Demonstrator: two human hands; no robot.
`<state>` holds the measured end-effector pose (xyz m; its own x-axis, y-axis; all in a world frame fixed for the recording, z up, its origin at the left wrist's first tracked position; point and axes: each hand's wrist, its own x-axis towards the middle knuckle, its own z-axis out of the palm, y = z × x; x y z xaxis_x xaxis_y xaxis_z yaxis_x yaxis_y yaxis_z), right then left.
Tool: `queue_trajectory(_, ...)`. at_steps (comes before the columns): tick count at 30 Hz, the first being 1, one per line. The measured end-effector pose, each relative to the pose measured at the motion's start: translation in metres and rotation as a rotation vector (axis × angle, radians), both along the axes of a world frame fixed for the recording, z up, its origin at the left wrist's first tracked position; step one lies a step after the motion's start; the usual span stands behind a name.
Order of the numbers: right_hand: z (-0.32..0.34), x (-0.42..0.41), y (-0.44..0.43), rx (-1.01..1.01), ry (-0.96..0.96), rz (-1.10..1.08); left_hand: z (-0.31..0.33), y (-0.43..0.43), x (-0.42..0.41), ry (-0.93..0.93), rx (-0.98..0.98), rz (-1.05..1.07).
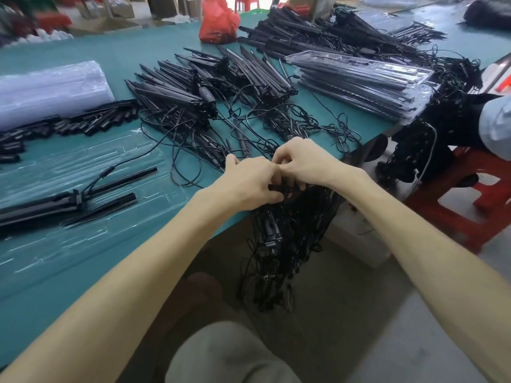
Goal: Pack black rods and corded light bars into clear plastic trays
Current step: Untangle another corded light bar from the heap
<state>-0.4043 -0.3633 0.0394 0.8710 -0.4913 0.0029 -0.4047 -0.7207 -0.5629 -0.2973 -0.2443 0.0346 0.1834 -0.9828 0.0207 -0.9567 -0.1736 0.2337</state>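
At the near edge of the teal desk [143,261], the left hand [249,181] and right hand [304,161] met. Their fingers [272,199] were clenched on a tangled bundle of black cords [284,233] hanging over it. To their left, a clear plastic tray [69,161] held thin black rods [121,200] and a corded black light bar [36,207].

My bench [83,51] is teal green. The cords [290,230] hanging off its near edge are black, as are the light bars [193,78] heaped farther back and the rods [132,174] in the clear tray [83,161] on the left. The tray stack [49,87] behind looks milky white. The far bag [218,20] and the right stool [456,194] are red.
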Motion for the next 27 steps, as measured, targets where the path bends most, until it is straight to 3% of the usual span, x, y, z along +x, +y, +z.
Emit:
queue_trajectory(5,-0.006,0.0,0.001,0.036,-0.07,-0.022,0.01,-0.005,-0.005,-0.084,0.128,-0.058)
queue_trajectory(10,-0.007,-0.002,-0.002,0.072,-0.096,-0.039,0.012,-0.004,-0.002,0.018,0.136,-0.038)
queue_trajectory(23,0.008,-0.002,-0.004,0.232,0.116,0.11,0.006,0.004,0.005,0.171,-0.025,-0.008)
queue_trajectory(27,0.01,0.002,-0.003,0.235,0.188,0.138,0.008,0.006,0.009,0.337,-0.059,-0.009)
